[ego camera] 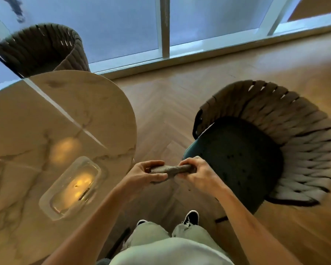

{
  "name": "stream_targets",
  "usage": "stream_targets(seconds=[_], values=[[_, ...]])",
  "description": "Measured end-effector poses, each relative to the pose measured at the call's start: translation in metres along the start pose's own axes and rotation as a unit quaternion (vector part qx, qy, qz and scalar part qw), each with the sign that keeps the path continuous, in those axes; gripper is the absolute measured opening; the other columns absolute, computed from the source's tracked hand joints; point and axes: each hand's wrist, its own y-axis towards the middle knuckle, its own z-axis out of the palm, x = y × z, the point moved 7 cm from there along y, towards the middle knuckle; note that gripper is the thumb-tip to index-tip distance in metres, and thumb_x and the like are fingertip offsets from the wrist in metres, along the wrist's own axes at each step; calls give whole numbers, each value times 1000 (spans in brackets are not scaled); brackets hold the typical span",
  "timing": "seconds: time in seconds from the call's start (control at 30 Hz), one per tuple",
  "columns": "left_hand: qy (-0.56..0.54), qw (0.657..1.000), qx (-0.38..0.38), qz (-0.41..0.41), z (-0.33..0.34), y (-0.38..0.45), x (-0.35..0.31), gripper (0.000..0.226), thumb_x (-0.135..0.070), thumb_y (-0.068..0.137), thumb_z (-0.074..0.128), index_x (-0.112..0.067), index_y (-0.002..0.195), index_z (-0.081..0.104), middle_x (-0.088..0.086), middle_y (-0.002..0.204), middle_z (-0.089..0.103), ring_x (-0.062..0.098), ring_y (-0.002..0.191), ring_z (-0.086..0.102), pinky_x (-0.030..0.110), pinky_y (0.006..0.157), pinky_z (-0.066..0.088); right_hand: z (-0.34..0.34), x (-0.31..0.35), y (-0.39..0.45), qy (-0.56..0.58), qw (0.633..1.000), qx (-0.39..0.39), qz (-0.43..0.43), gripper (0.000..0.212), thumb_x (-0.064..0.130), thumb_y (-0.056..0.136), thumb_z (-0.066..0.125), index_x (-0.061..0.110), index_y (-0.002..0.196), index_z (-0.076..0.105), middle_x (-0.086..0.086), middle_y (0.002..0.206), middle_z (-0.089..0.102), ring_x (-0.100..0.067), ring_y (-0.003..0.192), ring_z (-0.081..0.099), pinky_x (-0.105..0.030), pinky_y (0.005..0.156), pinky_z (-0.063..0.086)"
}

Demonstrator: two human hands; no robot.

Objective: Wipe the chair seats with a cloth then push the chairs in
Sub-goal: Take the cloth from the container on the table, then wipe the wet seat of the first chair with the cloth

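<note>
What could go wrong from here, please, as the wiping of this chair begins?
1. The cloth is twisted into a tight roll between the left hand and right hand; unless opened out, it may wipe only a narrow strip.
2. The chair stands angled away from the table, so pushing it in carelessly could knock the table edge.

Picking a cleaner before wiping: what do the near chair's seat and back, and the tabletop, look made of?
Seat: dark, matte, dotted with small holes; probably perforated plastic or metal, unclear which. Back: wide brown-grey straps woven around a dark frame, apparently fabric or rope webbing. Tabletop: pale with grey veining and glossy reflections, likely polished marble or a lookalike.
</note>
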Motion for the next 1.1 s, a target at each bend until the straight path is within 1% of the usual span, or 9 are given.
stream_targets(seconds=[0.1, 0.27, 0.4, 0.53, 0.63, 0.73, 0.87, 1.03, 1.1], values=[[108, 994, 32, 14, 33, 16, 6, 45, -34, 69, 83, -18, 109, 70, 6, 105, 69, 20, 97, 65, 24, 78, 54, -24, -33, -15, 20, 998, -37, 36, 14, 23, 83, 72, 28, 95, 66, 16, 108, 51, -4, 100, 55, -8, 79, 45], [232, 970, 68, 31, 83, 46, 25, 32, -30, 80, 73, -11, 106, 70, -1, 106, 63, 12, 93, 62, 19, 72, 52, -45, -84, -42, 186, 975, -76, 99, 8, 11, 86, 68, 12, 94, 66, -8, 84, 67, -14, 79, 67, -21, 68, 54], [195, 974, 117, 0, 114, 73, 54, 18, -12, 84, 71, -11, 101, 69, 5, 87, 71, 17, 82, 67, 29, 74, 55, -45, -132, -51, 442, 863, -199, 142, 19, -3, 78, 70, 1, 97, 66, -15, 87, 69, -26, 83, 67, -35, 74, 56], [135, 978, 145, -66, 133, 109, 104, 19, -7, 82, 70, -13, 100, 67, 10, 87, 69, 26, 82, 68, 37, 72, 56, -26, -171, -49, 581, 752, -254, 181, 13, -3, 81, 64, 2, 91, 67, -13, 84, 71, -23, 76, 70, -31, 65, 56], [183, 963, 156, -118, 141, 138, 151, 17, -1, 86, 65, -13, 99, 66, 6, 84, 69, 16, 78, 69, 27, 67, 53, -13, -218, -48, 520, 741, -352, 237, 13, -5, 83, 65, 7, 84, 70, -10, 82, 73, -25, 78, 70, -30, 68, 57], [308, 925, 186, -123, 140, 169, 189, 19, -6, 85, 69, -23, 95, 68, -9, 75, 68, 1, 70, 65, 19, 64, 49, -12, -272, -58, 375, 765, -447, 275, 16, -1, 84, 68, 14, 87, 69, 0, 85, 71, -18, 84, 68, -12, 67, 51], [364, 916, 118, -121, 112, 224, 207, 29, 4, 82, 61, -24, 86, 69, 1, 70, 70, 13, 61, 63, 34, 62, 53, -25, -331, -83, 201, 768, -526, 305, 16, 6, 84, 71, 9, 99, 67, 1, 89, 68, -12, 83, 64, -4, 67, 46], [379, 924, -41, -35, 64, 295, 180, 20, -9, 90, 62, -27, 91, 69, 0, 85, 72, 12, 64, 62, 31, 62, 55, -56, -375, -103, -14, 741, -592, 316, 28, -4, 78, 72, 4, 103, 66, -11, 102, 64, -28, 93, 61, -31, 79, 48], [371, 923, -102, 6, 49, 312, 167, 15, -19, 93, 61, -24, 106, 66, 0, 98, 69, 14, 76, 63, 28, 64, 56, -68, -393, -106, -93, 723, -610, 311, 34, -11, 73, 72, 0, 105, 66, -17, 107, 60, -34, 98, 57, -37, 82, 48]])
